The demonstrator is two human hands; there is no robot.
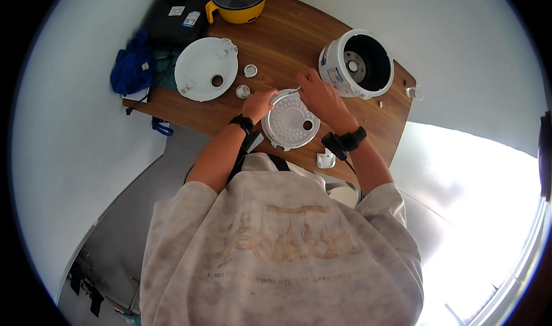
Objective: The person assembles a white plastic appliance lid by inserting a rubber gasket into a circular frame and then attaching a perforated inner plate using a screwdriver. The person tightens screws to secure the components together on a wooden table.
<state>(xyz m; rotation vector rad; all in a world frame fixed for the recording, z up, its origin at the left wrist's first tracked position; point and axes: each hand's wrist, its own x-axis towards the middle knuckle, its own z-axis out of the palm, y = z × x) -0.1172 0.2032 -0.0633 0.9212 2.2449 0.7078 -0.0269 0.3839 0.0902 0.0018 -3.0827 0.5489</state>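
A round silver inner lid (282,124) of a rice cooker, dimpled and with one hole, lies at the table's front edge before me. My left hand (259,105) grips its upper left rim with closed fingers. Over the upper right rim, my right hand (319,98) is closed in a pinch on a thin metal rod (294,90), whose tip lies at the rim; its kind is too small to tell. The white outer lid cover (195,67) lies to the left. Between the two are a small white ring cap (250,70) and a white round valve cup (242,91).
The white rice cooker body (336,75) is at the right, its dark opening facing me. A white plastic part (326,159) sits by the front edge. Farther back are a yellow pot (241,15) and a black bag (172,29); a blue cloth (132,67) hangs at the left.
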